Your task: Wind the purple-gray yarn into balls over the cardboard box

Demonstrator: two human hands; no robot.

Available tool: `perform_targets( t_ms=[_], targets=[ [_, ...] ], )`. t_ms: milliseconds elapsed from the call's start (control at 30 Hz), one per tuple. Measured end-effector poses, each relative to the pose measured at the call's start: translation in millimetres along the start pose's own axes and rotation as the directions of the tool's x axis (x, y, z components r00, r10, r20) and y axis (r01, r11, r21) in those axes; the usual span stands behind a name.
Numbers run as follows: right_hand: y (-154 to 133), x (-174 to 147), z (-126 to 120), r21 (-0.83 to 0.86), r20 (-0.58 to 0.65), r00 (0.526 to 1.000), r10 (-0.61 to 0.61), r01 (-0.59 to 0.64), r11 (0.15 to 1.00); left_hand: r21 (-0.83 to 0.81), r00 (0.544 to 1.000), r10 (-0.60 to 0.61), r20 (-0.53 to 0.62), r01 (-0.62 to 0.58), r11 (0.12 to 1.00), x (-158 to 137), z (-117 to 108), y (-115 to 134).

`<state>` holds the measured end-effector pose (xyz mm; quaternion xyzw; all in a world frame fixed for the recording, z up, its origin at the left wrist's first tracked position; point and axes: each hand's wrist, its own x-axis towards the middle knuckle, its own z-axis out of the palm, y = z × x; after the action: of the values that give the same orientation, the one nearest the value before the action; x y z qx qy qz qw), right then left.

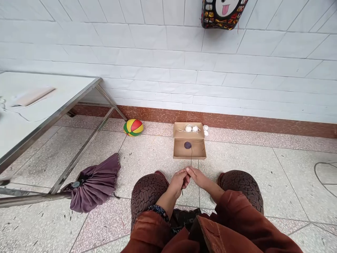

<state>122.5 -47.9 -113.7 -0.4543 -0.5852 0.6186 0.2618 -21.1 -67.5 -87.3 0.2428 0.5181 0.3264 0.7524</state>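
My left hand (179, 181) and my right hand (198, 176) meet at the fingertips in front of my knees, both pinched closed. Between them runs a strand of dark yarn (191, 158), which leads up to a small dark purple yarn ball (187, 145). That ball lies in the lower half of an open cardboard box (181, 156) on the floor. A thin dark end sticks out below my left hand; whether it is yarn or a tool, I cannot tell. Two white yarn balls (191, 129) rest in the box's raised half, with loose white strands around them.
More white balls (206, 130) sit beside the box. A colourful ball (133, 127) is by the wall, near a metal-legged table (76, 93). A folded purple umbrella (98, 182) leans at the table's frame. A patterned bag (223, 14) hangs above.
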Motion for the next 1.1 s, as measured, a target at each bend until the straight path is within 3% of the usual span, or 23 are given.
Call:
perform_targets(
  t_ms=[100,233,333,533,667,867,1100],
  targets=[
    [-12,-21,-4,-0.083,-0.017,1.000,0.009,-0.011,0.997,-0.018,0.998,-0.012,0.067,0.013,1.000,-18,-4,6],
    [-45,-29,-15,0.002,-0.020,0.999,0.041,-0.041,0.999,-0.078,0.989,-0.006,0.147,0.018,0.997,-46,-9,23],
    [-72,-33,-14,0.057,-0.003,1.000,-0.004,0.004,0.998,-0.266,0.963,0.110,0.248,-0.042,0.963,-69,-13,39],
    [-105,-48,5,-0.138,-0.087,0.958,-0.274,0.261,0.956,-0.421,0.935,0.309,0.174,-0.213,0.882,-110,-8,68],
    [-105,-55,18,-0.269,-0.099,0.924,-0.370,0.333,0.904,-0.454,0.891,0.435,0.130,-0.336,0.825,-127,6,77],
    [-98,-66,25,-0.409,-0.003,0.928,-0.373,0.340,0.847,-0.410,0.814,0.571,0.110,-0.486,0.772,-140,15,88],
    [-96,-73,25,-0.532,0.067,0.923,-0.378,0.354,0.770,-0.188,0.707,0.693,0.144,-0.668,0.720,-137,20,100]
  ],
)
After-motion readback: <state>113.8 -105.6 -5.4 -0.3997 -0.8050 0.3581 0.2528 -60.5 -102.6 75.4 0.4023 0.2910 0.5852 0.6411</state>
